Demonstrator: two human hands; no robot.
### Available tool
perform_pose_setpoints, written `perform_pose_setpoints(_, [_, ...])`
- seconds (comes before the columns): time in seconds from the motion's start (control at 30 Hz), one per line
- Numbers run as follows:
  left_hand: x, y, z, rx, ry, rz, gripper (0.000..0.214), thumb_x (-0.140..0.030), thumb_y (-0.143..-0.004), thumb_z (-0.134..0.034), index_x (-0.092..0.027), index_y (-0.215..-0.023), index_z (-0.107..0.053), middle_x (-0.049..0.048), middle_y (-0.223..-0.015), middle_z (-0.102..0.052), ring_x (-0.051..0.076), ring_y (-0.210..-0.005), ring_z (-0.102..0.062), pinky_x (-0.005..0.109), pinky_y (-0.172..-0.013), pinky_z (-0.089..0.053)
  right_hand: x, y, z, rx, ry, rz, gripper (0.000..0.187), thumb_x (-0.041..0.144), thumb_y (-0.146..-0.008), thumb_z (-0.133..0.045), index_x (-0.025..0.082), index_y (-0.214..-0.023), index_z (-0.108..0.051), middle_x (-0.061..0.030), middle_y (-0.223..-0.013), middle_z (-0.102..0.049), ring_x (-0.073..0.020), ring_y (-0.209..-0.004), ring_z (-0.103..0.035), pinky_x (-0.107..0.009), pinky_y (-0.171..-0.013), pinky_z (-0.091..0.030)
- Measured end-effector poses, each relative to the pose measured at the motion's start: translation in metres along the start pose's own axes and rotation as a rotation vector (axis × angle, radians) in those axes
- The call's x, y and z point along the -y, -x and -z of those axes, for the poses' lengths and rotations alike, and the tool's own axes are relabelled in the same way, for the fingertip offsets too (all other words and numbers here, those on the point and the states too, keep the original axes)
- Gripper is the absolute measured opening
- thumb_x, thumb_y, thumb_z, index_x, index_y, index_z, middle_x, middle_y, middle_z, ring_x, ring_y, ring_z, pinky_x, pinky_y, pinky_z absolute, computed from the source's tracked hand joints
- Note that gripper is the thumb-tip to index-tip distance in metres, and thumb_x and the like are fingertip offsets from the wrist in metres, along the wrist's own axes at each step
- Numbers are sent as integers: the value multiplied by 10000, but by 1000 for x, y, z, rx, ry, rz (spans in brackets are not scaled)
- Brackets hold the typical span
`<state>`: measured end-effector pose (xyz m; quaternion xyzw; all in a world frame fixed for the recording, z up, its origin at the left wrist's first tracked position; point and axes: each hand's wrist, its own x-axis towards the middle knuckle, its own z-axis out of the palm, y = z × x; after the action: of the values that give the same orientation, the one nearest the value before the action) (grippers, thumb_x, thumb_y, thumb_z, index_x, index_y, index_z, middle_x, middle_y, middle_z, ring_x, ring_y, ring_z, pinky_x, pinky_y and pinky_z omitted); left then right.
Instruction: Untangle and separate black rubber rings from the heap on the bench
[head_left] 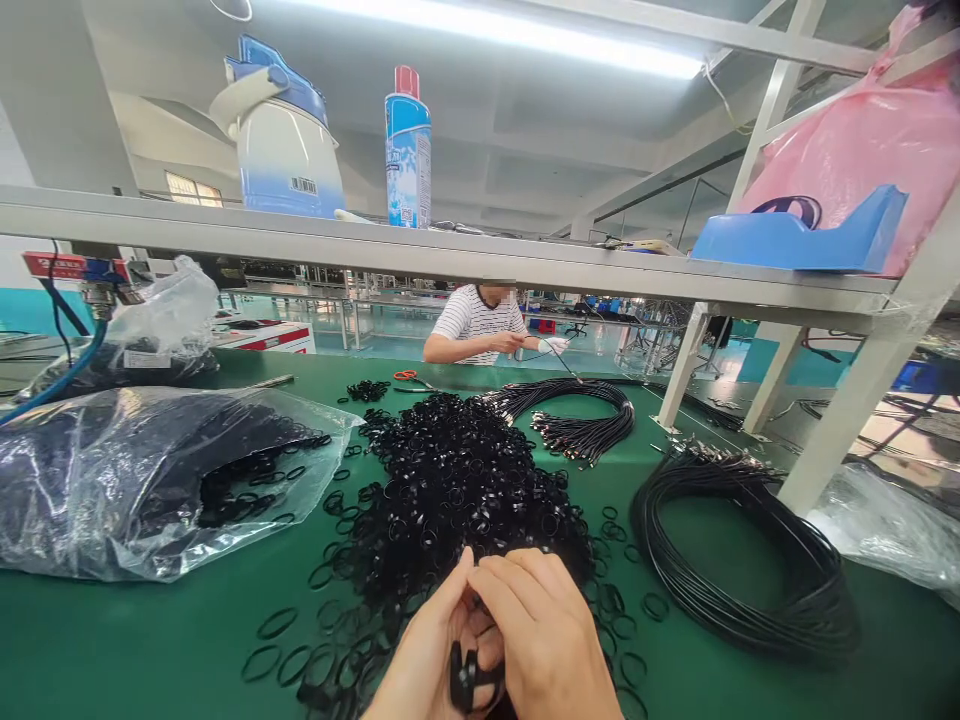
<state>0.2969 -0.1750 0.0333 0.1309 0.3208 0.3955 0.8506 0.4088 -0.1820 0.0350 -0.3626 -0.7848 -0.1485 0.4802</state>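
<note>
My left hand (427, 655) and my right hand (544, 635) meet at the bottom centre, fingers pinched together over small black rubber rings (466, 678) held between them. Just beyond them lies a large heap of the same black rings (457, 480) on the green table (150, 640). Loose rings are scattered around the heap's near edge.
A clear plastic bag of rings (150, 480) lies at left. A coil of black cables (742, 560) sits at right, another bundle (577, 415) farther back. Across the table a person in a striped shirt (476, 325) works. An overhead shelf (420, 255) carries a jug, spray can and tape dispenser.
</note>
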Motion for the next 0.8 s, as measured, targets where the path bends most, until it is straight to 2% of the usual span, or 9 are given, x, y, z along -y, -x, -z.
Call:
perform_pose_setpoints(0.1, [-4,1,-2,26,-120,3,466,-619,-774,-545,-178,-622,-535,-53,-392,-388,54,-356,-282,152,-388,-137,-4,1,1,-5,67,-31,279,200,-947,-390,196,-903,-666,-58,-879,-682,-190,-728,-568,-296,-599,-399])
perform_pose_setpoints(0.2, [-6,2,-1,-13,-271,-1,516,-677,-753,-515,-185,-598,-504,-36,-394,-426,60,-361,-291,159,-389,-154,-7,1,2,61,75,-85,252,237,-934,-432,220,-836,-663,-41,-765,-635,-173,-652,-531,-283,-546,-356])
perform_pose_setpoints(0.27, [-7,2,0,-32,-307,-13,558,-728,-736,-473,-190,-586,-484,-32,-384,-428,61,-353,-283,163,-388,-149,-6,1,2,85,35,-73,226,228,-935,-437,215,-894,-658,-27,-692,-614,-176,-644,-517,-295,-570,-353])
perform_pose_setpoints(0.33, [-7,2,1,-34,-305,-19,566,-742,-721,-472,-191,-591,-486,-32,-379,-426,60,-348,-279,162,-388,-142,-4,-1,2,42,-11,-70,247,210,-947,-406,198,-933,-652,-25,-662,-618,-182,-651,-512,-311,-599,-350])
perform_pose_setpoints(0.43, [-8,3,-2,-65,-328,-19,540,-702,-708,-541,-176,-590,-504,-28,-378,-425,56,-348,-293,160,-384,-136,1,-6,4,-56,-62,-113,294,190,-955,-372,182,-876,-655,-24,-638,-618,-178,-647,-500,-313,-600,-333])
perform_pose_setpoints(0.57, [-11,5,-5,-119,-331,-60,486,-626,-744,-573,-171,-591,-495,-40,-389,-413,44,-356,-277,152,-388,-125,3,-11,8,-54,-72,-104,262,132,-909,-401,175,-876,-657,-35,-696,-632,-182,-676,-502,-313,-606,-325])
perform_pose_setpoints(0.7, [-15,6,-4,-62,-379,-119,471,-631,-786,-513,-175,-674,-543,-50,-407,-413,46,-377,-234,155,-397,-126,-1,-8,9,-16,-98,-177,236,107,-867,-441,198,-918,-653,-33,-749,-637,-184,-694,-505,-308,-614,-329])
perform_pose_setpoints(0.8, [-18,6,-2,-11,-559,-191,448,-611,-786,-529,-169,-735,-581,-61,-429,-406,46,-397,-206,162,-405,-130,-6,-4,8,-1,-171,-277,218,100,-851,-470,212,-931,-640,-15,-785,-651,-181,-720,-520,-304,-648,-353])
